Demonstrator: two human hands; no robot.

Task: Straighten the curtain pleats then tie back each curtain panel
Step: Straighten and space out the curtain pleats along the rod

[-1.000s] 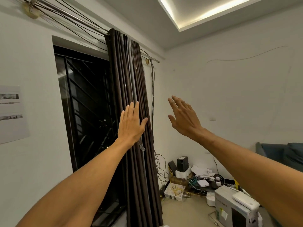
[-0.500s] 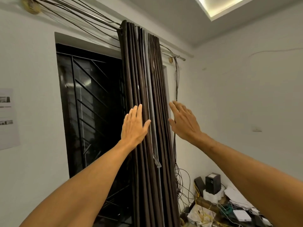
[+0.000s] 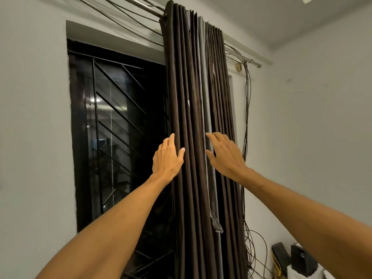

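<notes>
A dark brown curtain (image 3: 193, 87) hangs bunched in tight vertical pleats from a metal rod (image 3: 141, 5), with a grey lining strip (image 3: 207, 117) showing between the folds. My left hand (image 3: 167, 158) lies flat with straight fingers on the curtain's left edge, the thumb on a pleat. My right hand (image 3: 225, 156) is flat too, fingers straight, touching the pleats right of the grey strip. Neither hand grips the fabric. No tie-back is in view.
A dark window with a black metal grille (image 3: 118, 127) is left of the curtain. Several loose cables (image 3: 246, 109) hang down the wall right of it. Small black boxes (image 3: 300, 258) sit low at the right. White walls surround the window.
Both hands have come closer together and now rest on the pleats; the right hand moved left from free air onto the curtain. The view has tilted up and moved nearer.
</notes>
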